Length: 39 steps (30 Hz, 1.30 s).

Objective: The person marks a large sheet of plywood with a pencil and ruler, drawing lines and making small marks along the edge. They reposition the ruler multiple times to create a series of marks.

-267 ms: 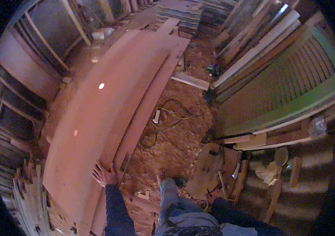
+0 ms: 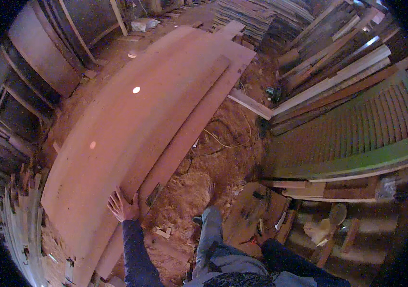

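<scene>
My left hand [image 2: 122, 206] lies flat with spread fingers on the near end of a long, wide reddish wooden board [image 2: 132, 119]. The board runs away from me and rests on top of other long boards [image 2: 192, 126]. The hand grips nothing. My dark right sleeve [image 2: 280, 253] reaches toward a low wooden bench [image 2: 242, 215] at the lower right. The right hand itself cannot be made out there. My jeans-clad leg [image 2: 209, 229] stands on sawdust between the boards and the bench.
A sawdust floor [image 2: 213, 162] carries a yellow cable [image 2: 223, 141] and small offcuts [image 2: 162, 232]. Planks and a green slatted panel [image 2: 352, 138] lean at the right. Timber stacks [image 2: 256, 14] lie at the far end, and frames [image 2: 27, 91] stand along the left.
</scene>
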{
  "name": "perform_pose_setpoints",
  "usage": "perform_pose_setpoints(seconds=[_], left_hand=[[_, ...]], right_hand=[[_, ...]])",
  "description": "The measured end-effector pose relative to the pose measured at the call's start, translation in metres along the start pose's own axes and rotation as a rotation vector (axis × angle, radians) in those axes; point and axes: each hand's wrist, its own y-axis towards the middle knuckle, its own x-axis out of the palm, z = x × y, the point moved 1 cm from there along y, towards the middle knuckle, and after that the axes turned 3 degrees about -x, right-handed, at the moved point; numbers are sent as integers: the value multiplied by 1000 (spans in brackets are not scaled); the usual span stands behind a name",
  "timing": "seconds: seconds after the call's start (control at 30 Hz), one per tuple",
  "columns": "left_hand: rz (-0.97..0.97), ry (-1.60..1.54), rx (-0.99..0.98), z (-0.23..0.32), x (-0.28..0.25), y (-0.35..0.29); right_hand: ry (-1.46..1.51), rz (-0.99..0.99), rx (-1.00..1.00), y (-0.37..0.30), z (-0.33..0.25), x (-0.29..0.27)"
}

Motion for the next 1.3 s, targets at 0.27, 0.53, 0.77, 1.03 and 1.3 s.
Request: perform_pose_setpoints(seconds=[0.27,0.53,0.77,1.03,1.3], left_hand=[[-424,-252,55,-1,-55,44],[-113,-198,391,147,-12,121],[166,-320,526,323,0,156],[-261,-657,286,344,-24,52],[-668,-658,-33,383,-31,19]], right_hand=[[180,-111,-97,93,-53,-91],[317,96,-169,172,-61,-252],[338,258,-158,186,-53,-305],[-77,304,-53,228,-28,-338],[116,710,-188,286,-146,-507]])
